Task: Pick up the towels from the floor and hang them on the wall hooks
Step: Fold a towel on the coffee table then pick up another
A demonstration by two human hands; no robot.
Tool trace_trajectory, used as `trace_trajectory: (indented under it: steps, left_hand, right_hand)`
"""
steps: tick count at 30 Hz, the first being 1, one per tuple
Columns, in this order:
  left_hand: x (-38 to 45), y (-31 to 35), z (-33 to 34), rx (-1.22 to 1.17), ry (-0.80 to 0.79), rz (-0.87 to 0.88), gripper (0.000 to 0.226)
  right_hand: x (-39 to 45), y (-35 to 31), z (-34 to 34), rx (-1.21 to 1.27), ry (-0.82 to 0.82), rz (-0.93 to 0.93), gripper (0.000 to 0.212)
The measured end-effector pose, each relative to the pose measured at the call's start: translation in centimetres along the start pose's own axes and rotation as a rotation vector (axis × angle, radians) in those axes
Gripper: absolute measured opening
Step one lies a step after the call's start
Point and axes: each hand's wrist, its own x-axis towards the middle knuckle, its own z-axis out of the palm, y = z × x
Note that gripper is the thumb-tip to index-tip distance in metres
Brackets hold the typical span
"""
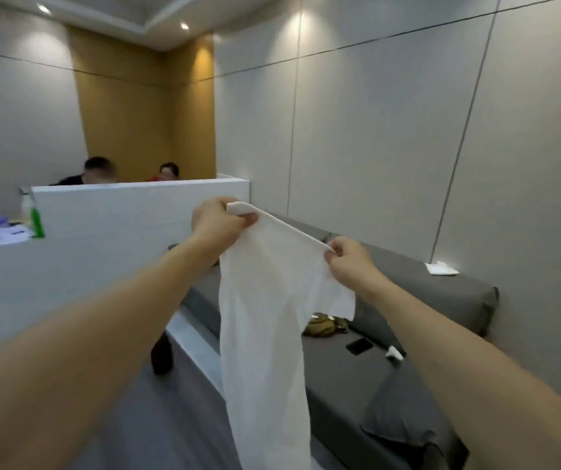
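Observation:
A white towel (265, 317) hangs in the air in front of me, stretched along its top edge between both hands. My left hand (218, 222) grips the upper left corner with fingers curled round it. My right hand (348, 262) pinches the top edge further right, a little lower. The rest of the towel drops straight down past the bottom of the view. No wall hook shows on the grey panelled wall (374, 137) ahead.
A grey cushioned bench (441, 293) runs along the wall, with a black phone (359, 346), a small olive bundle (324, 325) and a white cloth (440, 268) on it. A white partition (129, 205) stands to the left; two people sit behind it. A cluttered counter (1, 232) lies far left.

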Motion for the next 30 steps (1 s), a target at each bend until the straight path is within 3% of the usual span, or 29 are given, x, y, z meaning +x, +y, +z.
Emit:
trace_trajectory:
  steps: [5, 8, 11, 14, 21, 25, 30]
  left_hand:
    - [-0.6, -0.5, -8.0, 0.165, 0.271, -0.023, 0.009]
    - [-2.4, 0.5, -10.7, 0.228, 0.39, -0.043, 0.014]
    - [-5.4, 1.1, -12.0, 0.317, 0.488, -0.076, 0.015]
    - [-8.7, 1.5, -12.1, 0.438, 0.556, -0.113, 0.015]
    - [-14.2, 3.0, -11.2, 0.608, 0.66, -0.185, 0.026]
    - [-14.7, 4.2, -11.2, 0.668, 0.737, -0.217, 0.012]
    - [-13.7, 3.7, -12.2, 0.698, 0.777, -0.24, 0.013]
  right_hand:
    - [4.1, -4.8, 0.5, 0.079, -0.028, -0.273, 0.031]
    - [4.7, -6.3, 0.5, 0.131, -0.213, -0.341, 0.035]
    - [5.1, -6.6, 0.6, 0.034, -0.404, -0.427, 0.028]
    - [5.1, -6.0, 1.1, -0.047, -0.488, -0.491, 0.02]
    - [5.4, -4.5, 2.0, -0.065, -0.498, -0.539, 0.02]
    - [6.1, -4.9, 2.1, 0.0, -0.406, -0.585, 0.029]
    - [8.4, -5.5, 3.8, 0.015, -0.363, -0.598, 0.028]
